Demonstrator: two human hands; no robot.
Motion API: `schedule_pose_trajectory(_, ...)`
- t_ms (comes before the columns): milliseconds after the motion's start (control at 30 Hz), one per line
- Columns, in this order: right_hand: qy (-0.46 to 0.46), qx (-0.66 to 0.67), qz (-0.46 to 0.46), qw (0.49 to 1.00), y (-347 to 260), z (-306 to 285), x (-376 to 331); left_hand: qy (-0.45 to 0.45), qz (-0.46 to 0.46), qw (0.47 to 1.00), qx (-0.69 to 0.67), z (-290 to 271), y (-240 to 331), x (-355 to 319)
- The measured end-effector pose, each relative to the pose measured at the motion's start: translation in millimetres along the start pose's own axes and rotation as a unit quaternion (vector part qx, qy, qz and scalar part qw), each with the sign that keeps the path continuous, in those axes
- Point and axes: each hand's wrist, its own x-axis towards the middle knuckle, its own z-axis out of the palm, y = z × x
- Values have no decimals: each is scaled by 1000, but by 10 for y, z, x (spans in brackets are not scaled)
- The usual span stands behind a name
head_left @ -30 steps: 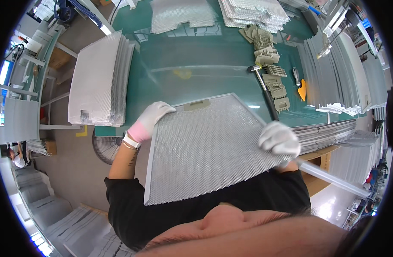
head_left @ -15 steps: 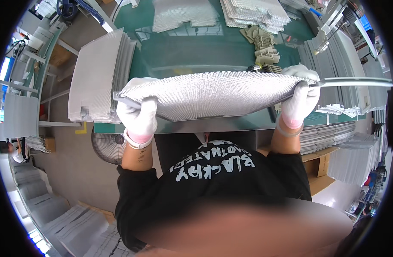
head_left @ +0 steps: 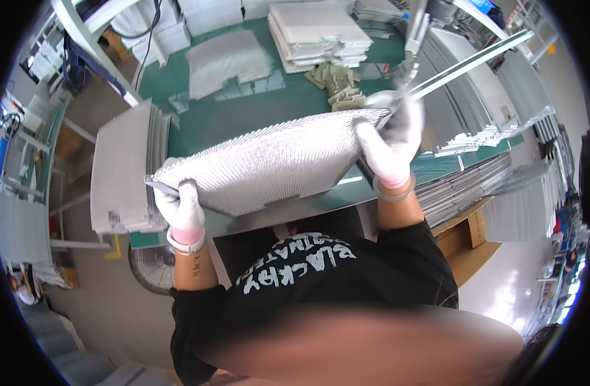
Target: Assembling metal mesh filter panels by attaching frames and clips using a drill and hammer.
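A silver ridged metal panel hangs tilted over the near edge of the green table, its right end higher. My left hand, in a white glove, is closed around the panel's left end, where a grey edge strip shows. My right hand, also gloved and partly smeared by motion, grips the right end. From beside it a long pale metal strip runs up to the right; whether it is joined to the panel I cannot tell. Beyond the panel lies a row of small beige pieces.
Silver sheets stand stacked at the left, with a flat sheet and a pile of panels farther back on the green table. More panels line the right side. Below are a fan and a cardboard box.
The panel has tilted, its left end dropping toward me and its right end staying higher. The pale strip has swung from nearly level to slanting upward. Both hands have shifted left in view.
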Motion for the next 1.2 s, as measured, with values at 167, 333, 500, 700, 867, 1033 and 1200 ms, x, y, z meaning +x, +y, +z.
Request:
schedule_pose_trajectory(167,44,124,18,991,2,29,13,6,-36,999,-18,-110,-122,-19)
schedule_pose_trajectory(333,123,111,79,983,-38,72,-80,-11,-37,999,-33,-47,-144,16)
schedule_pose_trajectory(500,99,115,93,984,-98,20,-63,-3,-34,998,-57,-35,-160,50)
schedule_pose_trajectory(700,168,139,114,969,-243,187,-28,1,-45,999,-30,-70,-163,12)
schedule_pose_trajectory(867,94,93,98,986,-225,50,26,12,-45,998,-49,47,-40,51)
schedule_pose_trajectory(1033,-30,-112,25,993,-281,-295,189,-1,-44,998,-37,81,25,30)
schedule_pose_trajectory(1200,-204,-180,-117,955,-418,-453,518,-47,-17,998,-47,105,71,41)
